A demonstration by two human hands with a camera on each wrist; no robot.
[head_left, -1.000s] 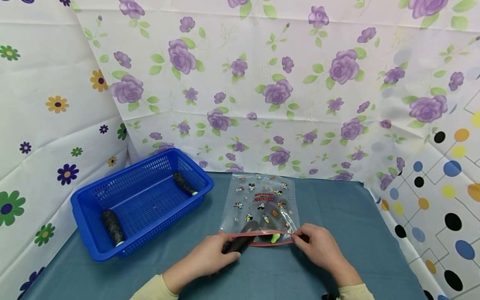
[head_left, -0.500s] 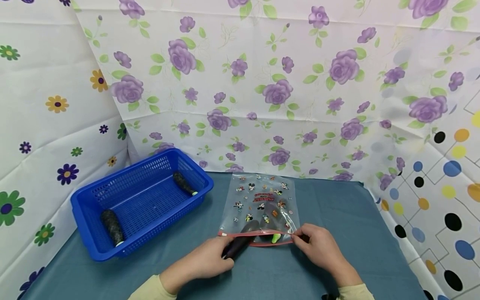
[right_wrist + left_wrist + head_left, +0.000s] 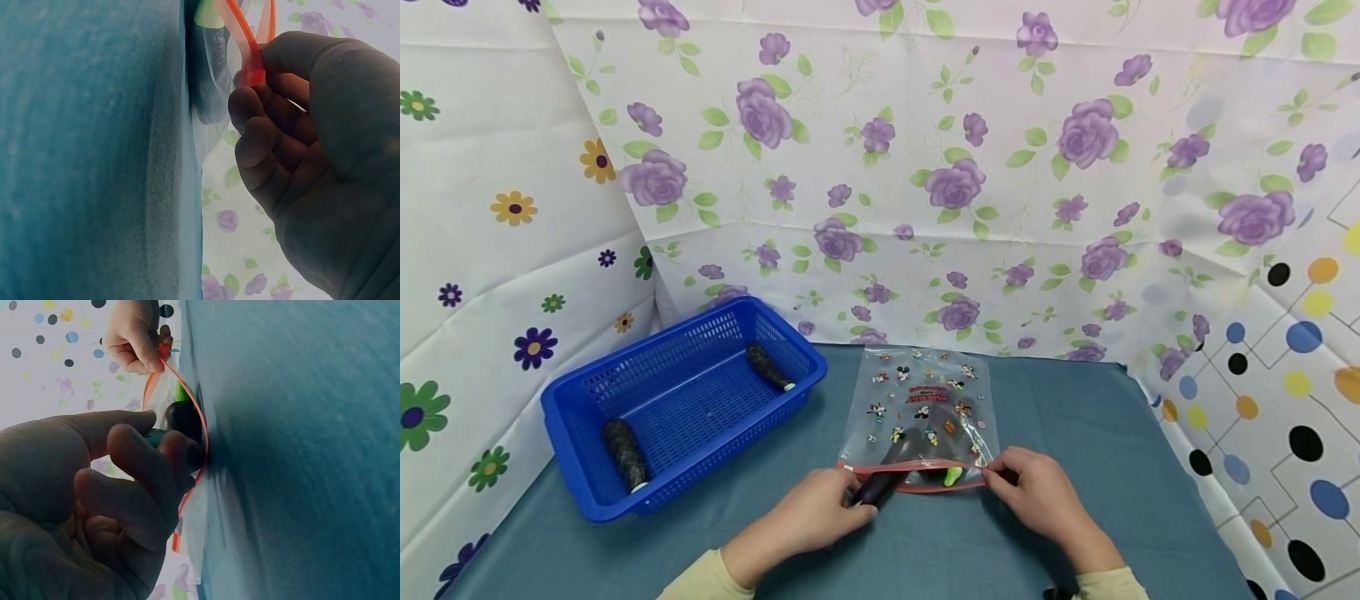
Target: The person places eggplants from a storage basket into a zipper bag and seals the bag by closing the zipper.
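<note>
A clear zip bag (image 3: 917, 392) with printed cartoon figures and a red-edged mouth lies on the cloth, mouth toward the person. My left hand (image 3: 816, 510) holds a dark purple eggplant (image 3: 874, 490) by its near end, between thumb and fingers; its far part is inside the bag. My right hand (image 3: 1033, 492) pinches the right corner of the bag's red edge (image 3: 253, 76), and the mouth gapes there. Inside on the right is another dark vegetable with a bright green stem end (image 3: 952, 476), partly veiled by the printed plastic.
A blue plastic basket (image 3: 685, 433) stands at the left with two dark, rough-skinned, elongated vegetables (image 3: 623, 452) in it, one at each end. Blue-green cloth (image 3: 1075, 417) covers the table. Flower-print sheets (image 3: 880, 183) hang behind and at the left, a dotted sheet at the right.
The eggplant has slid farther into the bag, away from the person. My left hand drew back slightly, then moved forward again. The right hand stays at the bag's corner.
</note>
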